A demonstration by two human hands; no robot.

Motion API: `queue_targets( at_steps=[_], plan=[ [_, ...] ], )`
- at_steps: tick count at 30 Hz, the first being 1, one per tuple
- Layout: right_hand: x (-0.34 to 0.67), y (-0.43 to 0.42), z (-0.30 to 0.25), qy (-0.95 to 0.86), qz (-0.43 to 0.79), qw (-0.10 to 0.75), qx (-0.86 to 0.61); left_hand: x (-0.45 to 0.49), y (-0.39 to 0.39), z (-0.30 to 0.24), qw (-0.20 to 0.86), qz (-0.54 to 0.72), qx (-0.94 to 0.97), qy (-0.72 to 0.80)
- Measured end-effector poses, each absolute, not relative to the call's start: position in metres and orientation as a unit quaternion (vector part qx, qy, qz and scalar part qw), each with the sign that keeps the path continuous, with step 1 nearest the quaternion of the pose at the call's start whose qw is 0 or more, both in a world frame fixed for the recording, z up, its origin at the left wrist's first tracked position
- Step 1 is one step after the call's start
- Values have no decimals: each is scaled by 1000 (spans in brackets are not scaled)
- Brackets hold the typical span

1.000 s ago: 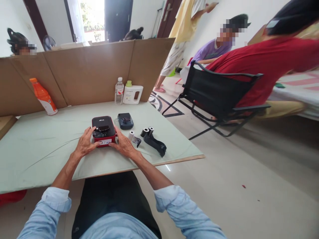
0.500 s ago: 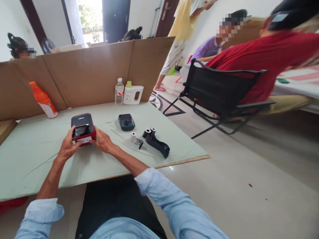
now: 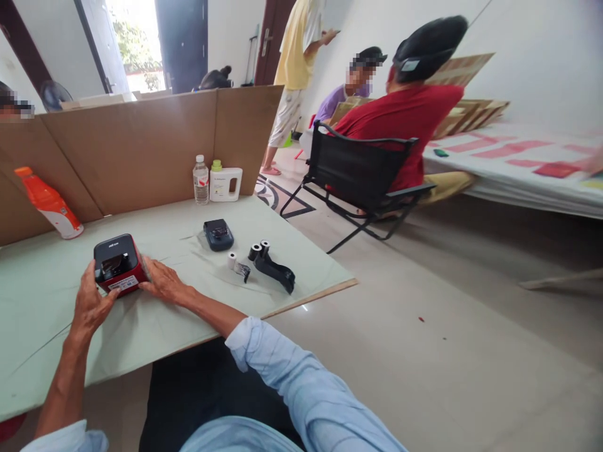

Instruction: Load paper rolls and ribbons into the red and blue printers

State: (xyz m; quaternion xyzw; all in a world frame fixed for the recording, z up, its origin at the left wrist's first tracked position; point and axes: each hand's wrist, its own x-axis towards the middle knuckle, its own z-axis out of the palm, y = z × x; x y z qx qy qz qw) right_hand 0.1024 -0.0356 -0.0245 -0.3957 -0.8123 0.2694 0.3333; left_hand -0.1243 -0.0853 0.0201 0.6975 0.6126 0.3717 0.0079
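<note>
One red-black box (image 3: pixel 117 265), farther left

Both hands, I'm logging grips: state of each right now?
Left hand: holding the red-and-black device, left side.
Right hand: holding its right side.

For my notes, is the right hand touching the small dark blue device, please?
No, the right hand touches the red-and-black device, apart from the dark blue device.

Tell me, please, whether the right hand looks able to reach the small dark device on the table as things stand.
Probably yes: only tabletop separates the right hand from the dark device, though that hand is on the red box.
</note>
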Motion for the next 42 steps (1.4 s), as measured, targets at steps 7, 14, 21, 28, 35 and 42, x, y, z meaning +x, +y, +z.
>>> queue_targets(
  at_steps=[7,14,21,28,35,42],
  plan=[
    [144,-59,-19,-818,202,334,-423,-35,-107,59,-173,424,738,496],
    [237,-15,10,-753,122,344,-548,43,-35,37,-24,334,816,470],
    [317,27,34,-660,143,219,-704,112,48,15,186,181,799,542],
    [327,43,29,-635,259,223,-693,145,75,3,197,213,800,526],
    [319,45,26,-616,293,283,-674,148,72,4,167,219,783,557],
    [286,26,42,-657,304,327,-608,102,49,19,123,274,776,554]
  ],
)
